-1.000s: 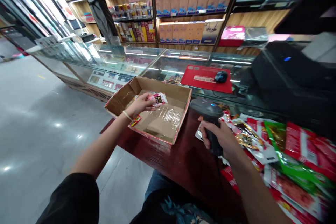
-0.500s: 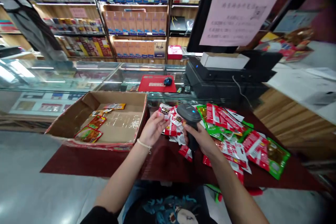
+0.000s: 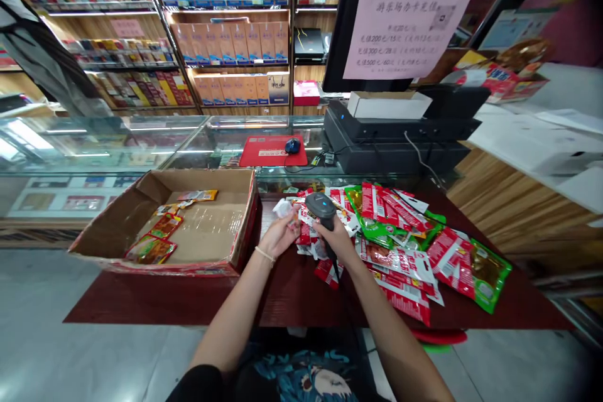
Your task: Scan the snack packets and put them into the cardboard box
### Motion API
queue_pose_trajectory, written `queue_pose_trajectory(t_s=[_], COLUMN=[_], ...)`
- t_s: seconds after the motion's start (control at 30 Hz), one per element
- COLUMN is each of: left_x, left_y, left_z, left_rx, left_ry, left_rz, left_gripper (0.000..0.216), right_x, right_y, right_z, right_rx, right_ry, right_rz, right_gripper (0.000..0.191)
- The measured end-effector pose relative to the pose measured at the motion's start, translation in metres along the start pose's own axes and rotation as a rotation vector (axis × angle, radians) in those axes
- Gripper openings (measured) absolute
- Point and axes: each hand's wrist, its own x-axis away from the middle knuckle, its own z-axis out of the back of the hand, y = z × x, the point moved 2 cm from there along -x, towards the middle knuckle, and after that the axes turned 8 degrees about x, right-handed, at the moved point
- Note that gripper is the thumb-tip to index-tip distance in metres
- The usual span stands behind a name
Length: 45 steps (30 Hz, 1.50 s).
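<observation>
My right hand (image 3: 338,240) is wrapped around the handle of a black barcode scanner (image 3: 320,205), whose head tilts over the packets. Just left of it, my left hand (image 3: 280,235) has its fingers closed on a small white snack packet (image 3: 283,207), partly blurred at the fingertips. Beneath and around both hands lies a heap of red-and-white snack packets (image 3: 308,235). Larger red-and-white bags (image 3: 400,264) and green-edged bags (image 3: 490,273) spread out to the right. The scanner's cable hangs down below my right hand.
An open cardboard box (image 3: 207,226) with several packets inside stands on the left of the dark red tabletop (image 3: 155,301). Behind are a glass counter, a red mouse pad (image 3: 264,151) with a mouse (image 3: 293,146), and a monitor (image 3: 342,44). A person (image 3: 42,44) stands at far left.
The small packet in my left hand has turned from its dark printed face to a white side. The scanner and right hand appear slightly further left; the whole view has shifted a little.
</observation>
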Motion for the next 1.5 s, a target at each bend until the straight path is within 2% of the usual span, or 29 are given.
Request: queue_pose_trajectory(t_s=[0.1, 0.27, 0.37, 0.6, 0.77, 0.87, 1.0, 1.13, 1.23, 1.33, 1.5], left_x=[-0.006, -0.02, -0.024, -0.024, -0.026, -0.026, -0.024, -0.022, -0.024, -0.03, -0.049], left_y=[0.004, 0.002, -0.002, -0.002, -0.001, 0.0, 0.0, 0.0, -0.001, -0.006, -0.031], left_z=[0.007, 0.034, 0.051, 0.064, 0.065, 0.065, 0.065, 0.058, 0.044, 0.022, -0.026], left_rx=[-0.047, -0.206, -0.213, -0.159, -0.138, -0.134, -0.136, -0.251, -0.414, -0.608, -0.854], left_ry=[0.014, 0.153, 0.234, 0.157, 0.214, 0.234, 0.23, 0.221, 0.229, 0.226, 0.06], left_rz=[-0.033, -0.364, -0.486, -0.473, -0.453, -0.439, -0.412, -0.487, -0.501, -0.483, -0.472], left_gripper=[0.044, 0.051, 0.043, 0.037, 0.031, 0.027, 0.023, 0.034, 0.035, 0.032, 0.02], right_x=[0.001, 0.004, 0.006, 0.011, 0.013, 0.012, 0.012, 0.01, 0.011, 0.014, 0.025], right_y=[0.003, 0.009, 0.013, 0.014, 0.013, 0.011, 0.01, 0.007, 0.001, -0.005, -0.006], right_z=[0.003, 0.01, 0.009, -0.007, -0.017, -0.017, -0.012, 0.004, 0.025, 0.052, 0.092], right_rx=[-0.021, 0.015, 0.091, 0.181, 0.26, 0.271, 0.249, 0.178, 0.112, 0.043, -0.027], right_ry=[-0.055, -0.118, -0.131, -0.186, -0.254, -0.243, -0.192, -0.095, -0.019, 0.058, 0.123], right_rz=[-0.001, -0.019, -0.028, -0.055, -0.033, -0.033, -0.049, -0.059, -0.089, -0.108, -0.064], right_gripper=[0.042, 0.039, 0.038, 0.049, 0.038, 0.032, 0.039, 0.041, 0.04, 0.04, 0.036])
